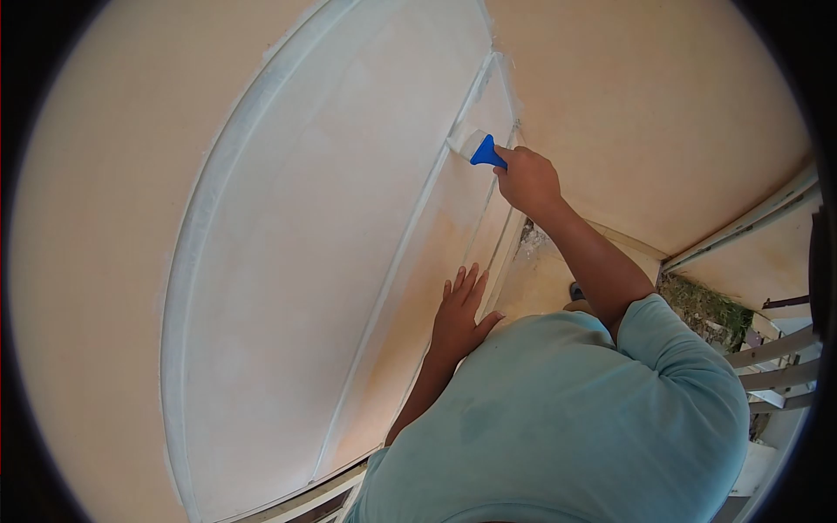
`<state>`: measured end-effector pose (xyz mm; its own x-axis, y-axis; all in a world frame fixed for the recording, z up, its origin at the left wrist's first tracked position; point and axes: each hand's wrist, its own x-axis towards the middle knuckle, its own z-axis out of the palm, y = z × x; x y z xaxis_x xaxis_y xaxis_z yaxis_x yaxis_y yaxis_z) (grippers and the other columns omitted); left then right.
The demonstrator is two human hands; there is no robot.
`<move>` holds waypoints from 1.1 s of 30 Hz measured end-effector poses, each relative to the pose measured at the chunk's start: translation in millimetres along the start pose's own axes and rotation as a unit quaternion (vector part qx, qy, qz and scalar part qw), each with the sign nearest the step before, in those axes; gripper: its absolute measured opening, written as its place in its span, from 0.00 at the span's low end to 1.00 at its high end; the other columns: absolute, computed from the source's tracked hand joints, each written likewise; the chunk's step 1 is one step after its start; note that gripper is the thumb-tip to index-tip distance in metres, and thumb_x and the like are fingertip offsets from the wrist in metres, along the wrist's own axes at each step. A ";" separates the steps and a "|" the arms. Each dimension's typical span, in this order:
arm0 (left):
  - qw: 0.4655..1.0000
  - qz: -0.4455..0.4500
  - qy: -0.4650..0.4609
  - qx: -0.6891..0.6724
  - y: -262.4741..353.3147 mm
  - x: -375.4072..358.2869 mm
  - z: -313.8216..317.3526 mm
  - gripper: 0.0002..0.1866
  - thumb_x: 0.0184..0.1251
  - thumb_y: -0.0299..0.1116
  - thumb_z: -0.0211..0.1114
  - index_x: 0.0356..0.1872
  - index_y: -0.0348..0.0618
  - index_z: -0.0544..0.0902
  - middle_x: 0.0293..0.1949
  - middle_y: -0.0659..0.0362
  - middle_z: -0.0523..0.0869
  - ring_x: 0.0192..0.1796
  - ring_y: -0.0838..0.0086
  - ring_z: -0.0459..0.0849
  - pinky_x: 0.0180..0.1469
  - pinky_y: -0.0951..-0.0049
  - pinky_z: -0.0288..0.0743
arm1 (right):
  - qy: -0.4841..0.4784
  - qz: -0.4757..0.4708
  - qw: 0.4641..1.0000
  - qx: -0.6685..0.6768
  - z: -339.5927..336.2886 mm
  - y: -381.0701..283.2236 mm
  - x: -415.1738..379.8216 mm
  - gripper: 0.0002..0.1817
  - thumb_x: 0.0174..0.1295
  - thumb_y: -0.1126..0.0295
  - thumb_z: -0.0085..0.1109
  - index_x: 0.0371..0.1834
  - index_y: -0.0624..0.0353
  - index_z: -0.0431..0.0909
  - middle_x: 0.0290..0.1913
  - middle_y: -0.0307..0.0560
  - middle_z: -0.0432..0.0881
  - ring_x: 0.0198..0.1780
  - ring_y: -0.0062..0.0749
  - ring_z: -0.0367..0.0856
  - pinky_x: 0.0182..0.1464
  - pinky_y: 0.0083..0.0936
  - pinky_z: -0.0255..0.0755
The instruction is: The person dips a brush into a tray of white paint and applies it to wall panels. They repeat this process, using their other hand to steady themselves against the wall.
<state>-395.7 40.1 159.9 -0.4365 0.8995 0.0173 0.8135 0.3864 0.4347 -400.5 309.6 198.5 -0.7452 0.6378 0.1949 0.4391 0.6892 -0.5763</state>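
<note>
Right hand is up at about one o'clock from the middle of the view, fingers wrapped tight around the blue handle of a scraper, and the pale blade is pressed flat against the white panel, right by the raised strip that runs from twelve o'clock down toward six. The blade points toward ten o'clock, away from the knuckles. Left hand sits lower, near five o'clock from the centre, fingers spread and laid flat, palm down, on the tan-stained part of the panel just beside its right-hand edge, holding nothing. The two hands are well apart, the scraper above the flat hand. The person's light teal shirt fills the lower right. Around the panel, the beige wall curves off to both sides. Out at four o'clock, grey slats and a patch of rough ground show.
</note>
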 end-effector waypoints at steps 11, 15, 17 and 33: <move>0.999 0.018 -0.028 -0.014 -5.5 0.6 -29.0 0.41 0.63 0.51 0.67 0.73 0.40 0.65 0.76 0.47 0.61 0.79 0.50 0.55 0.77 0.46 0.47 | -0.046 0.040 0.998 0.007 -29.8 -10.7 4.4 0.17 0.63 0.65 0.61 0.56 0.48 0.83 0.44 0.49 0.85 0.47 0.47 0.84 0.48 0.40 0.78; 0.999 0.030 -0.029 -0.016 -9.9 7.4 -29.4 0.40 0.64 0.51 0.66 0.73 0.40 0.65 0.76 0.47 0.61 0.79 0.49 0.55 0.77 0.46 0.47 | -0.065 0.062 0.995 0.050 -42.2 -10.4 7.3 0.18 0.61 0.63 0.65 0.55 0.47 0.85 0.42 0.54 0.87 0.43 0.46 0.86 0.49 0.37 0.78; 0.999 0.032 -0.028 -0.019 -8.4 13.1 -30.8 0.40 0.64 0.51 0.66 0.73 0.40 0.65 0.76 0.47 0.61 0.79 0.49 0.55 0.77 0.45 0.47 | -0.082 0.063 0.993 0.064 -48.8 -4.0 12.2 0.19 0.60 0.63 0.65 0.55 0.48 0.85 0.41 0.53 0.87 0.43 0.44 0.85 0.48 0.35 0.78; 0.998 -0.011 -0.063 -0.016 -36.6 12.3 -5.1 0.41 0.64 0.51 0.66 0.74 0.40 0.64 0.77 0.47 0.60 0.79 0.51 0.54 0.78 0.47 0.46 | 0.060 0.097 0.931 0.347 87.7 66.4 -31.9 0.22 0.60 0.66 0.68 0.60 0.46 0.83 0.35 0.45 0.85 0.33 0.32 0.82 0.40 0.29 0.75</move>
<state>-432.8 35.9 148.8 -0.4012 0.9100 -0.1046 0.7909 0.4018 0.4616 -391.6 304.8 84.4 -0.6058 0.7896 0.0974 0.0987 0.1961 -0.9756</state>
